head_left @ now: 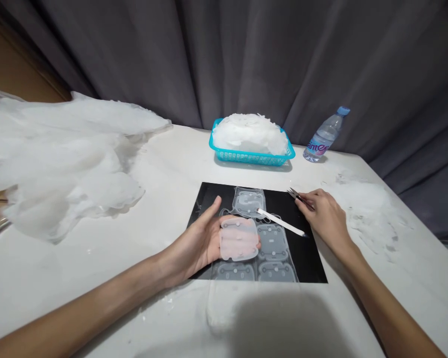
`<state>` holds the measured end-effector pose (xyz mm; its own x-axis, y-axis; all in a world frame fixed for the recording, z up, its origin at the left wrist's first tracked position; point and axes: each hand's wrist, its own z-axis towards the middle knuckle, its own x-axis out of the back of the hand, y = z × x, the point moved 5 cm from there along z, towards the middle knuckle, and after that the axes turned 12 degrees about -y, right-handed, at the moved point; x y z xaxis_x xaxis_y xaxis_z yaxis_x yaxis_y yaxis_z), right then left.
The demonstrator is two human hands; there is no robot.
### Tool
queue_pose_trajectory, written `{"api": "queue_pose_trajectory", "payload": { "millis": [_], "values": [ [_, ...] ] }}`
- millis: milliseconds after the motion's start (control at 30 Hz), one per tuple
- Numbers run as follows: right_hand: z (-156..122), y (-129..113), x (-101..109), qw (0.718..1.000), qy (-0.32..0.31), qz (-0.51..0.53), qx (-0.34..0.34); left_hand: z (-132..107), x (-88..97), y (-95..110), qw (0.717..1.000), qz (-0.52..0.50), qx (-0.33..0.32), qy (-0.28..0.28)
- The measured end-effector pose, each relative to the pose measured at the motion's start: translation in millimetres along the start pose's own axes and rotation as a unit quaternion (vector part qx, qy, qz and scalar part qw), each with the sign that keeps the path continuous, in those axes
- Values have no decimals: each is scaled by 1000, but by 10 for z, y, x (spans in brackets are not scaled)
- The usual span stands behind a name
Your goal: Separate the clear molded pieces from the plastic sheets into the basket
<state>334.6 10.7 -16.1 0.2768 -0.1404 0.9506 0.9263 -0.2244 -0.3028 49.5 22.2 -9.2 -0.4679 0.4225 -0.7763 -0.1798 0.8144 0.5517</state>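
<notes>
My left hand [209, 238] is turned palm up, with its fingers stretched under a translucent, flat molded piece [239, 239] that rests on them. Through the piece the fingers show pinkish. On a black mat [304, 261] below lies a clear sheet [272, 242] of similar pieces with rounded outlines. My right hand [326, 216] is at the mat's right edge, its fingers closed round small pointed tweezers [302, 200] whose tips point up and left. Between the hands, a slim white stick [281, 222] with a dark tip lies across the sheet and mat.
A turquoise basket [252, 157] heaped with white translucent pieces stands behind the mat. To its right is a water bottle [323, 136]. A big pile of clear sheets [59, 154] covers the left; scraps [369, 209] lie at right. A grey curtain [231, 59] hangs behind.
</notes>
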Motion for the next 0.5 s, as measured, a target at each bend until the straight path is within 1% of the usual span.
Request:
{"api": "queue_pose_trajectory", "payload": {
  "millis": [133,300,367,500],
  "values": [
    [9,38,-3,1000,-17,12,-6,0,1,31,1000,-2,-9,-8],
    [-7,27,-2,999,-31,-7,-14,7,-33,35,1000,-3,-9,-21],
    [-20,20,0,999,-39,-20,-17,7,-41,34,1000,19,-7,-17],
    [-34,45,0,998,-48,-36,-12,-2,-39,53,994,103,-21,-3]
  ]
}}
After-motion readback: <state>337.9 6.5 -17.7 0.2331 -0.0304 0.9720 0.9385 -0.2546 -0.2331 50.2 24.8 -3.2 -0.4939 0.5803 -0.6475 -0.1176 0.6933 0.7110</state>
